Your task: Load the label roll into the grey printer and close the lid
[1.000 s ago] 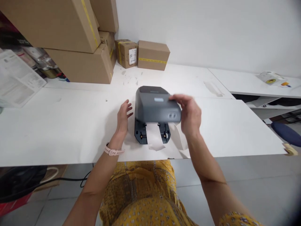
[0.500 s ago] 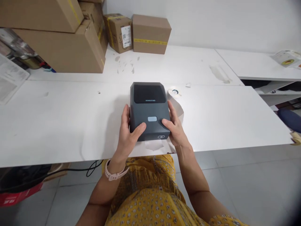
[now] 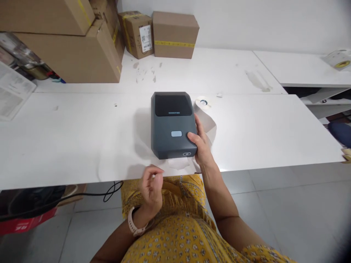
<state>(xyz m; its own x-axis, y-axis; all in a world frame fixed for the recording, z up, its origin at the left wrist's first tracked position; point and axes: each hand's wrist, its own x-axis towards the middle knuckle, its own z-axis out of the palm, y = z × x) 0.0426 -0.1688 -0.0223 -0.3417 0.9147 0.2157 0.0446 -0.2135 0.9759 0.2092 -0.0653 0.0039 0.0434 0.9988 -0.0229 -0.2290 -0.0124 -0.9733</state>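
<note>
A dark grey label printer (image 3: 174,126) sits near the front edge of the white table, with a black window on top and a pale blue button. My right hand (image 3: 202,144) is shut on its right side, the thumb resting on the top and the fingers along the wall. Apart from the printer, at the table's front edge, my left hand (image 3: 152,186) is loosely curled, and I see nothing in it. Behind my right hand stands a roll of white label paper (image 3: 208,122) with a dark core. A white paper piece (image 3: 178,163) shows under the printer's front.
Cardboard boxes (image 3: 68,58) are stacked at the back left, and two smaller taped boxes (image 3: 175,34) stand against the wall. A clear plastic container (image 3: 13,93) is at the far left. Another label roll (image 3: 338,60) lies far right. A black cable (image 3: 109,191) hangs below the table.
My left hand has let go of the printer's left side and drawn back toward my body, its fingers curling. My right hand keeps its hold on the right side.
</note>
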